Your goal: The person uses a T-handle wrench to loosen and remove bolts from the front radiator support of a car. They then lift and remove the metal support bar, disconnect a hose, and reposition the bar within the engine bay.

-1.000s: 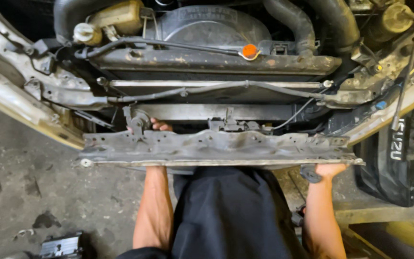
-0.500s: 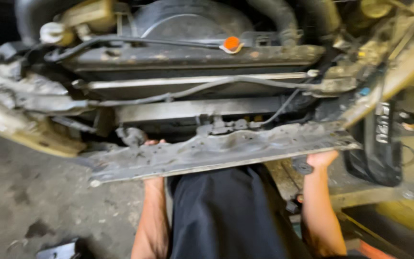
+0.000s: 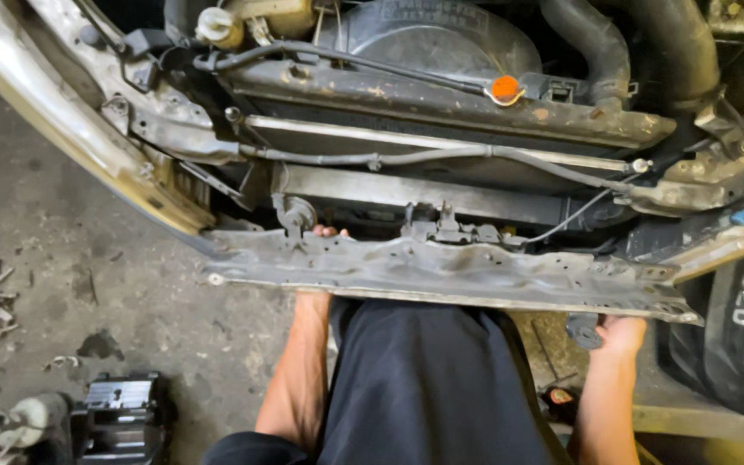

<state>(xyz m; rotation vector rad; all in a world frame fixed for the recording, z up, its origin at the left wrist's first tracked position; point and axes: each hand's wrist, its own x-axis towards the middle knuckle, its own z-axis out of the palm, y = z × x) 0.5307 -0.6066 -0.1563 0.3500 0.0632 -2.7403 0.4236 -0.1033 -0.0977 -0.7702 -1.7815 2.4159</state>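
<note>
Two hands under the metal crossmember, which spans the car front at waist height. Looks heavy, stiff, sharp-edged, so I'd hold both ends. Left hand fingers curl over its far edge; right hand cups underneath, w/ radiator beyond.

A long grey metal crossmember, dirty and worn, pierced with small holes; it lies nearly level across the open front of the car, its right end a little lower; a latch bracket sits on its upper edge near the middle; hands grip it from beneath at both ends.
</note>
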